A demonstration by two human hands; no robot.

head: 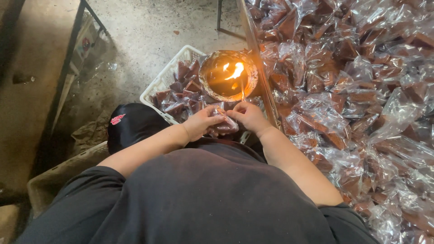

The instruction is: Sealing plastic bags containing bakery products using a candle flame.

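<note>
Head view. My left hand [199, 123] and my right hand [247, 116] meet at the centre of the frame, both closed around one small clear plastic packet with a brown filling [224, 126]. The left hand grips the packet's left side from above; the right hand pinches its upper right edge between fingertips. The packet sits between the two hands, just below the flame bowl and above my lap.

Directly above the hands, at upper centre, stands a round shallow metal bowl of dark fluid [228, 75] with an open yellow flame [236, 71] burning on its surface. The bowl rests on the right corner of a white perforated plastic basket [159, 84], which holds a layer of filled brown packets [183, 92] and sits on the grey concrete floor [144, 31].

The right half of the frame is covered by a large heap of clear plastic packets with brown filling [357, 90], separated from the basket by a thin slanted wooden edge [262, 77]. My right forearm runs along this edge.

My black shirt [203, 203] fills the lower centre. A black metal frame [68, 63] crosses the upper left.
</note>
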